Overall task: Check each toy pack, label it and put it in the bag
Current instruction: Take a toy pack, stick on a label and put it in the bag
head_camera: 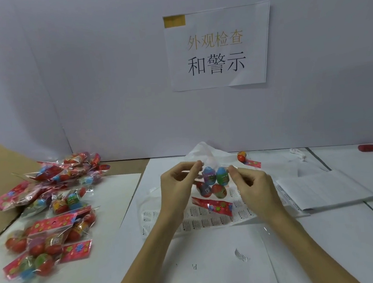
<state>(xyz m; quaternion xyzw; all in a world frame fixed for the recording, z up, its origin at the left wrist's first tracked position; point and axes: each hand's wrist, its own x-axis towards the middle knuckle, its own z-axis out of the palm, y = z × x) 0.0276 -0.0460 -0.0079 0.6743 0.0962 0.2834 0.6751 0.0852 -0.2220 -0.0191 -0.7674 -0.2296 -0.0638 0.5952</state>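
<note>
Across the white table point(214, 263) I run from big to small. Off to my left, well apart from both hands, lies the heap of toy packs point(49, 212) waiting their turn. Flat under my hands is the clear bag point(164, 213), printed with warning text.

Above it hangs the toy pack point(212, 184) I am checking: its long axis runs up and down, eggs on top, red header card point(212, 204) at the bottom. My left hand point(178, 182) pinches its upper left corner; my right hand point(250, 181) pinches the upper right corner. The pack sits between them, equally near to each. The stack of label sheets point(325, 188) lies just to the right, so I judge my right hand should fetch the label.
</note>
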